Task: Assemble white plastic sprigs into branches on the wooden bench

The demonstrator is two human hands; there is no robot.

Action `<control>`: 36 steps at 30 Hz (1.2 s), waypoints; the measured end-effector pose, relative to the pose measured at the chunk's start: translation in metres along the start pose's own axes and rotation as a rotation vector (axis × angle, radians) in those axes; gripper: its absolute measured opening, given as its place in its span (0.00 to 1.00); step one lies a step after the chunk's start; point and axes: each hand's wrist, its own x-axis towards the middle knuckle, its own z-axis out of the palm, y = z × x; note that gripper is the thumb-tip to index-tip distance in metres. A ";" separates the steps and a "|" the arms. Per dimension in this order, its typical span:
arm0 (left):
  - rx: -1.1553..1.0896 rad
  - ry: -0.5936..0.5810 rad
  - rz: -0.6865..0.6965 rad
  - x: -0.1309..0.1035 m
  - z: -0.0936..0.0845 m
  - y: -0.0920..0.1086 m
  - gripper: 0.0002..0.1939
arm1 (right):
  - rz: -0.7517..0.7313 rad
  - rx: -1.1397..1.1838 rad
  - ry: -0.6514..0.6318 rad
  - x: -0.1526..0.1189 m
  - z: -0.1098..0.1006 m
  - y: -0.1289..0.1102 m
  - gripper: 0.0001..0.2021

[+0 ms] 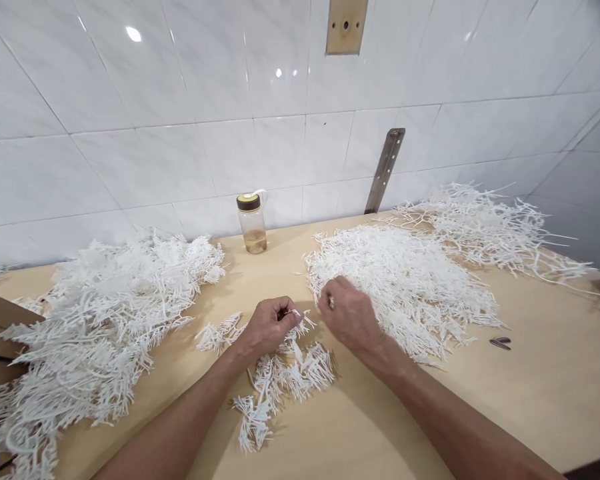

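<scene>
My left hand [273,325] is pinched shut on a small white branching plastic sprig [305,323], whose tips stick out past the fingertips. Below it lies a small cluster of similar white sprigs [293,375]. My right hand [347,312] is curled closed at the left edge of a pile of short white strands [405,283]. What its fingers hold, if anything, is hidden; a small ring [331,303] shows on it. Another loose group of sprigs [221,333] rests left of my left hand.
A large heap of branching white sprigs [105,320] covers the left side. A clear bottle [253,230] stands near the tiled wall. At the back right lies a tangle of longer white pieces [485,227]. Dark small clippers [501,343] lie on the right; a metal bracket [386,170] leans behind.
</scene>
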 end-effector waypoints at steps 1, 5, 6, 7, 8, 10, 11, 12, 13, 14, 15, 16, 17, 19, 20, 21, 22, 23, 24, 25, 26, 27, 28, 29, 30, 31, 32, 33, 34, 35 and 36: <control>-0.025 0.008 -0.002 0.000 -0.001 0.000 0.15 | 0.024 -0.014 0.055 0.002 -0.002 0.004 0.12; -0.107 0.085 0.007 0.003 -0.003 -0.004 0.18 | 0.087 0.010 0.205 0.010 -0.017 0.021 0.08; -0.116 0.096 0.006 0.004 -0.003 -0.006 0.19 | 0.100 0.017 0.227 0.012 -0.021 0.024 0.07; -0.122 0.104 0.006 0.004 -0.004 -0.008 0.19 | 0.114 0.013 0.250 0.013 -0.025 0.025 0.05; -0.124 0.111 0.007 0.005 -0.004 -0.009 0.19 | 0.127 0.000 0.271 0.014 -0.029 0.026 0.03; -0.118 0.121 0.014 0.005 -0.004 -0.010 0.19 | 0.151 -0.024 0.306 0.015 -0.034 0.024 0.08; -0.109 0.124 0.016 0.004 -0.003 -0.009 0.19 | 0.162 -0.014 0.311 0.015 -0.036 0.021 0.10; -0.097 0.126 0.016 0.004 -0.002 -0.008 0.18 | 0.174 0.022 0.299 0.014 -0.036 0.017 0.11; -0.083 0.127 0.017 0.003 -0.001 -0.008 0.18 | 0.184 0.082 0.259 0.013 -0.035 0.012 0.11; -0.069 0.127 0.020 0.003 0.000 -0.007 0.17 | 0.196 0.158 0.187 0.011 -0.033 0.006 0.10; -0.058 0.127 0.026 0.002 0.001 -0.006 0.17 | 0.208 0.234 0.085 0.009 -0.029 0.001 0.10; -0.052 0.126 0.035 0.002 0.002 -0.006 0.16 | 0.214 0.289 -0.024 0.006 -0.025 -0.004 0.10; -0.049 0.123 0.045 0.002 0.002 -0.006 0.16 | 0.216 0.325 -0.120 0.004 -0.021 -0.008 0.10; -0.047 0.122 0.063 0.004 0.003 -0.009 0.16 | 0.210 0.354 -0.246 0.000 -0.013 -0.013 0.10; -0.045 0.124 0.071 0.005 0.003 -0.010 0.16 | 0.210 0.357 -0.269 -0.002 -0.010 -0.014 0.10; -0.040 0.126 0.077 0.006 0.003 -0.012 0.16 | 0.214 0.363 -0.275 -0.003 -0.008 -0.014 0.09; -0.033 0.128 0.082 0.007 0.004 -0.014 0.16 | 0.221 0.370 -0.272 -0.003 -0.007 -0.014 0.09; -0.026 0.129 0.086 0.007 0.004 -0.015 0.16 | 0.233 0.376 -0.264 -0.003 -0.006 -0.013 0.09; -0.020 0.129 0.088 0.008 0.004 -0.017 0.15 | 0.244 0.383 -0.253 -0.003 -0.006 -0.012 0.09; -0.013 0.128 0.088 0.008 0.005 -0.017 0.15 | 0.251 0.388 -0.244 -0.003 -0.006 -0.012 0.09; -0.007 0.128 0.086 0.008 0.005 -0.017 0.15 | 0.253 0.390 -0.236 -0.002 -0.007 -0.011 0.09; -0.002 0.125 0.080 0.007 0.006 -0.016 0.15 | 0.248 0.389 -0.228 -0.002 -0.007 -0.011 0.09; 0.004 0.120 0.071 0.006 0.006 -0.015 0.15 | 0.235 0.382 -0.216 -0.002 -0.007 -0.011 0.09; 0.010 0.112 0.059 0.005 0.007 -0.013 0.16 | 0.213 0.370 -0.199 -0.002 -0.007 -0.012 0.09; 0.017 0.102 0.049 0.004 0.008 -0.011 0.16 | 0.182 0.353 -0.175 -0.003 -0.007 -0.012 0.09; 0.027 0.090 0.041 0.003 0.008 -0.009 0.16 | 0.144 0.328 -0.145 -0.004 -0.006 -0.013 0.09; 0.041 0.074 0.037 0.003 0.008 -0.007 0.16 | 0.103 0.296 -0.114 -0.005 -0.005 -0.013 0.09; 0.056 0.060 0.036 0.002 0.008 -0.005 0.15 | 0.064 0.257 -0.089 -0.006 -0.003 -0.013 0.09; 0.072 0.049 0.038 0.002 0.008 -0.003 0.15 | 0.030 0.213 -0.071 -0.006 -0.001 -0.013 0.09; 0.088 0.043 0.039 0.002 0.007 -0.002 0.15 | 0.000 0.170 -0.064 -0.007 0.001 -0.012 0.08; 0.100 0.040 0.036 0.002 0.007 -0.002 0.14 | -0.019 0.132 -0.062 -0.006 0.003 -0.010 0.09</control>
